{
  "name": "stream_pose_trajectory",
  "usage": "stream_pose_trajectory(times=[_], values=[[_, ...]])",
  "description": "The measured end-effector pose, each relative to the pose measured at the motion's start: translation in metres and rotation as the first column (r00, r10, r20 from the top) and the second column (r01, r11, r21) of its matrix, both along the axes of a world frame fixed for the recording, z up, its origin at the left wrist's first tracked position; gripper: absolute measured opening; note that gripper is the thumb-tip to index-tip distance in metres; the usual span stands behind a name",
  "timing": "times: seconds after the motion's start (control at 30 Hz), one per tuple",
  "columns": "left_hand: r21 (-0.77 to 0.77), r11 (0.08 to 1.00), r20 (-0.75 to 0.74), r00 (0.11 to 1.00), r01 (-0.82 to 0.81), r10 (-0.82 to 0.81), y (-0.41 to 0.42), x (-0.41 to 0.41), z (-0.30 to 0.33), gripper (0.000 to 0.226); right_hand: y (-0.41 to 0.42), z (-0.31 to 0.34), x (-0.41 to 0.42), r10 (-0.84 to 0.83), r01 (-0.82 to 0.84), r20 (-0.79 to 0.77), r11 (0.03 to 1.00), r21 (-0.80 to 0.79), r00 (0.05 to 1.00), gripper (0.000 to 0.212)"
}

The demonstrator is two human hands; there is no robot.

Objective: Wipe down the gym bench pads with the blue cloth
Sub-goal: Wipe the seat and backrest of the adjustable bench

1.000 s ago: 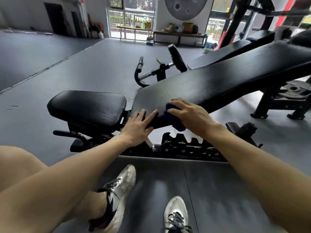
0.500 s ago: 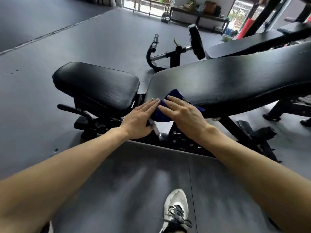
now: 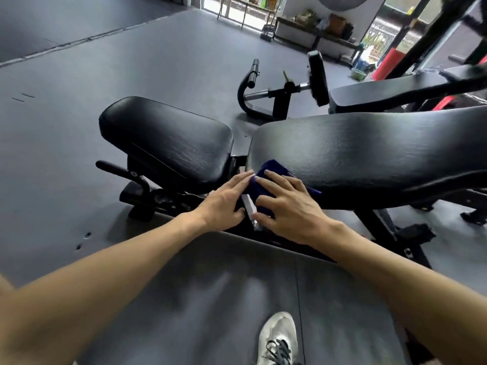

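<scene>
Our right hand (image 3: 287, 206) lies flat on the blue cloth (image 3: 266, 185), fingers straight and spread, pressing it vs. the near corner of the long back pad (image 3: 369, 159); no curl round it, so it's a press, not a pinch. Left hand (image 3: 224, 201) sits just beside, fingers straight, tips touching the cloth's left edge. A sec ago the cloth was bunched under the pad's lower edge w/ the left hand apart from it; now it's spread up over the corner and both hands meet on it. We judge that end of the pad is being covered, w/ most of the pad's length to the right not yet reached. The seat pad (image 3: 168, 143), left across the gap, looks untouched. One shoe (image 3: 278, 338) on the floor (image 3: 79, 127) below.
</scene>
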State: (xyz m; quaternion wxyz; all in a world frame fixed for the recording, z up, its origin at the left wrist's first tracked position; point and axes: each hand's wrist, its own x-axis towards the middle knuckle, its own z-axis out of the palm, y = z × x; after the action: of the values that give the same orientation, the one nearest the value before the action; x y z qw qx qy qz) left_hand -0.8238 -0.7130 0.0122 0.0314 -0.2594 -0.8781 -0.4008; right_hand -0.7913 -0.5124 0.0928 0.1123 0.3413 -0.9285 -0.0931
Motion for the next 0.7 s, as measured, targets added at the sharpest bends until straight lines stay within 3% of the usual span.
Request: stream_pose_trajectory(times=[0.1, 0.2, 0.37, 0.53, 0.7], values=[[0.041, 0.999, 0.036, 0.999, -0.012, 0.011, 0.002, 0.006, 0.002, 0.089, -0.011, -0.015, -0.006, 0.002, -0.016, -0.138, 0.995, -0.097, 0.99, 0.036], [0.07, 0.997, 0.052, 0.998, -0.032, 0.028, 0.004, 0.008, 0.002, 0.086, -0.004, -0.015, -0.006, 0.028, -0.047, -0.197, 0.995, -0.091, 0.98, 0.024], [0.025, 0.998, 0.022, 0.998, -0.059, 0.058, 0.005, 0.005, 0.007, 0.083, 0.052, 0.015, -0.001, 0.101, -0.102, -0.163, 0.995, 0.003, 0.981, 0.05], [-0.041, 0.999, 0.057, 0.998, -0.033, 0.035, 0.0, 0.005, 0.009, 0.09, 0.085, 0.025, 0.005, 0.092, -0.079, -0.156, 0.993, 0.086, 0.983, 0.053], [-0.025, 1.0, 0.062, 0.998, -0.01, 0.012, 0.0, 0.005, 0.007, 0.095, 0.047, -0.006, -0.005, 0.042, -0.025, -0.228, 0.997, 0.078, 0.973, 0.059]])
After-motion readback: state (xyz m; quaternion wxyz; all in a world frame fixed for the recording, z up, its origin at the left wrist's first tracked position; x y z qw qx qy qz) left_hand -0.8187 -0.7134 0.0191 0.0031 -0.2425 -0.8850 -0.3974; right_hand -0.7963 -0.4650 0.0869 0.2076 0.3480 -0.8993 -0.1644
